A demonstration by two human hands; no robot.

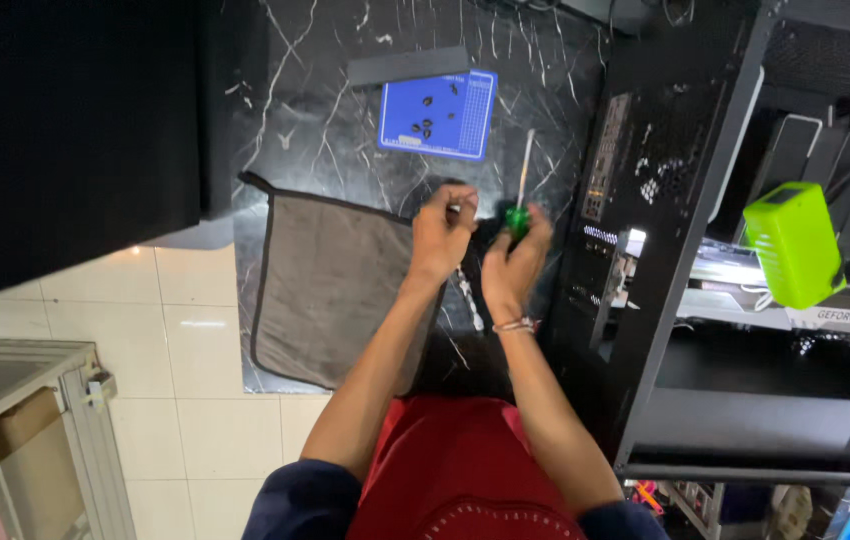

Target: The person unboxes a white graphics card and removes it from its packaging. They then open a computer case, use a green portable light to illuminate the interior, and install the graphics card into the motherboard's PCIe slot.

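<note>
Cloth: grey cloth (330,290) spread left of centre on the dark marble table (345,110).
Left hand (442,237): centre frame, fingertips pinched on something small, too tiny to tell.
Right hand (513,265): just beside it, closed around the green-handled screwdriver (521,195), shaft pointing up-frame.
Mat: blue mat (438,113) with screws, upper centre.
Computer case (665,230): open, right side.

Black marble counter (345,120), white tiled floor (195,340)

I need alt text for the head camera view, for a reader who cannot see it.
Two bare hands meet over a black marble table: the right hand grips a green-handled screwdriver, the left hand pinches something small. Nearby lie a grey cloth, a blue screw mat and an open computer case.
</note>
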